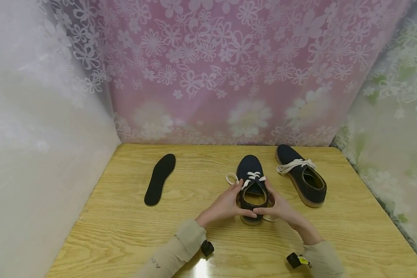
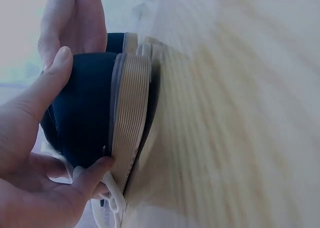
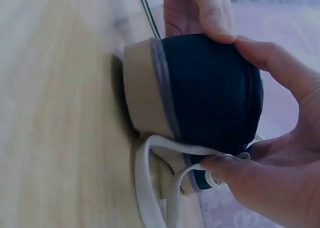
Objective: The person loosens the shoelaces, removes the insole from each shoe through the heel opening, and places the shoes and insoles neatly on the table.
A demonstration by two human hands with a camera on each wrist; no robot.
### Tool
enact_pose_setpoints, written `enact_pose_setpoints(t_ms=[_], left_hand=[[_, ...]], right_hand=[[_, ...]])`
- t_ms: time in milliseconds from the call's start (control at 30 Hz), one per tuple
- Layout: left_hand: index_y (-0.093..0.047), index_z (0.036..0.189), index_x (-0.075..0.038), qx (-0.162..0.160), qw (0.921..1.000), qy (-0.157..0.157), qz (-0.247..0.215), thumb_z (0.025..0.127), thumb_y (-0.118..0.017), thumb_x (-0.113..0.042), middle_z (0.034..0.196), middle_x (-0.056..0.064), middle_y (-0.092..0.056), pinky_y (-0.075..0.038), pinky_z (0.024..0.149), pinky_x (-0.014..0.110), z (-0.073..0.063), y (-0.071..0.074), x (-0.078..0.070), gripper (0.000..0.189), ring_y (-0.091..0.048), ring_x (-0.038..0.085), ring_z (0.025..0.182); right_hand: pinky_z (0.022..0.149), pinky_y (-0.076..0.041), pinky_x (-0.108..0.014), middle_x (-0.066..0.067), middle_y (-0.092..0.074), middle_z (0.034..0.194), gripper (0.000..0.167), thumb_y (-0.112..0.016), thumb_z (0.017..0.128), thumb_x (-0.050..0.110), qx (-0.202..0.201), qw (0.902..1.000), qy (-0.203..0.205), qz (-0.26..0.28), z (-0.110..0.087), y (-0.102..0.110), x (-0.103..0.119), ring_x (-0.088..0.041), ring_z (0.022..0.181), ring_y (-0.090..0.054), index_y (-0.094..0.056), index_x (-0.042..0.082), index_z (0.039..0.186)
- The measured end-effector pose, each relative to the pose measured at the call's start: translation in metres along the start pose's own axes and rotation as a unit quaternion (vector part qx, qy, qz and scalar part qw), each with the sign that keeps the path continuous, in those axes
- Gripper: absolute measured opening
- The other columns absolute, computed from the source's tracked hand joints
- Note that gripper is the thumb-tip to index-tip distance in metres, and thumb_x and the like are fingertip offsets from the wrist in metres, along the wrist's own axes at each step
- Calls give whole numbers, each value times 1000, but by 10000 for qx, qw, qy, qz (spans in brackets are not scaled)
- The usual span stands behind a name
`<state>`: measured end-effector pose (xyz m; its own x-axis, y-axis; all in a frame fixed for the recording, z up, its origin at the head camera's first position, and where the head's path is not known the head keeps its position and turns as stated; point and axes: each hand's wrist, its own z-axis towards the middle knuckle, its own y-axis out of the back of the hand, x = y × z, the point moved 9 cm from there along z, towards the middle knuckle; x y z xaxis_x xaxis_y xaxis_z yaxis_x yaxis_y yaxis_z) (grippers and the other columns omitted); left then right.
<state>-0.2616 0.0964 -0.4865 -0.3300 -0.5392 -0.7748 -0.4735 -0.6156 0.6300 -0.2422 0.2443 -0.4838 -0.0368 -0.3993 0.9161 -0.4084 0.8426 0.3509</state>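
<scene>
Shoe (image 1: 249, 166) on the bench (image 1: 201, 166), left hand (image 1: 225, 205) and right hand (image 1: 281, 206) gripping, fingers (image 2: 92, 176) part-curled round its sides (thumbs (image 1: 248, 212) meeting at the heel (image 3: 215, 87)!): a steadying step, likely; next move probably wants even grip.

A yellow-toned wood-grain table (image 1: 191, 185), rounded at its far corners, carries a black insole (image 1: 160, 179) lying flat at left, wider end toward the far edge. At right, a white-laced navy shoe (image 1: 300, 175) stands upright, its toe angled far left. Between them is its navy mate (image 1: 249, 166), toe pointing away; whether its entire sole meets the wood is unclear.
</scene>
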Motion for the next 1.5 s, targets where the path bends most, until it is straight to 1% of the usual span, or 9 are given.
enact_pose_setpoints(t_ms=[233, 500, 767, 1000, 1133, 1200, 1300, 1400, 1500], left_hand=[[-9, 164, -13, -354, 9990, 259, 44, 81, -82, -54, 167, 15, -17, -40, 112, 49, 29, -10, -6, 118, -31, 33, 149], [-8, 164, -12, -805, 9957, 453, -52, 81, -82, -55, 166, 18, -18, -43, 111, 47, 57, -19, -13, 119, -34, 35, 148], [-8, 164, -15, -1063, 9911, 691, -402, 79, -82, -58, 167, 16, -18, -44, 109, 47, 75, -20, -10, 120, -37, 35, 146], [-8, 164, -15, -940, 9928, 565, -474, 82, -81, -55, 167, 16, -19, -44, 110, 46, 83, -16, -8, 118, -38, 34, 145], [-9, 165, -15, -699, 9947, 388, -648, 86, -79, -52, 168, 14, -16, -38, 115, 48, 79, -10, -5, 112, -28, 31, 151], [-13, 164, -15, -677, 9949, 384, -642, 87, -78, -51, 168, 13, -17, -37, 115, 50, 75, -6, -3, 107, -26, 29, 152], [-22, 163, -15, -800, 9946, 479, -459, 88, -76, -53, 166, 14, -24, -39, 113, 52, 67, 1, 0, 100, -32, 31, 150], [-33, 160, -15, -1054, 9929, 511, -222, 91, -71, -56, 162, 13, -35, -41, 111, 53, 61, 10, -1, 89, -39, 33, 145], [-44, 154, -14, -1354, 9900, 389, 1, 97, -63, -53, 153, 11, -47, -44, 108, 50, 56, 19, -5, 72, -47, 32, 138]], right_hand=[[116, -10, -69, -19, 20, 166, 106, -69, 98, 22, 102, 9996, -44, 278, 10, 27, -5, -50, 150, 11, 16, 12, 160], [117, -7, -70, -18, 11, 168, 83, -44, 108, 50, -767, 9964, -354, -4, 31, 54, -11, -45, 153, 8, 6, 12, 162], [121, -8, -62, -20, 2, 168, 80, -34, 108, 54, -1464, 9881, -253, -395, 50, 70, -15, -43, 154, -1, 0, 7, 162], [121, -12, -62, -20, -3, 168, 78, -35, 108, 54, -1601, 9850, -395, -505, 55, 75, -13, -43, 153, -7, -3, 9, 163], [117, -22, -64, -26, -13, 165, 76, -35, 109, 53, -1535, 9808, -447, -1113, 52, 81, -9, -49, 149, -18, -9, 6, 163], [109, -35, -64, -30, -27, 160, 71, -36, 109, 51, -1620, 9712, -370, -1709, 46, 87, -4, -50, 143, -33, -20, 6, 162], [80, -54, -52, -31, -56, 137, 59, -43, 109, 44, -2095, 9420, -92, -2619, 33, 97, 9, -48, 116, -60, -43, 5, 154], [53, -45, -35, -26, -72, 107, 43, -52, 108, 33, -2800, 9096, 319, -3054, 15, 107, 23, -35, 79, -70, -62, 6, 139], [49, -39, -27, -19, -74, 91, 29, -60, 104, 21, -3467, 8778, 860, -3191, -4, 116, 36, -24, 63, -64, -71, 6, 125]])
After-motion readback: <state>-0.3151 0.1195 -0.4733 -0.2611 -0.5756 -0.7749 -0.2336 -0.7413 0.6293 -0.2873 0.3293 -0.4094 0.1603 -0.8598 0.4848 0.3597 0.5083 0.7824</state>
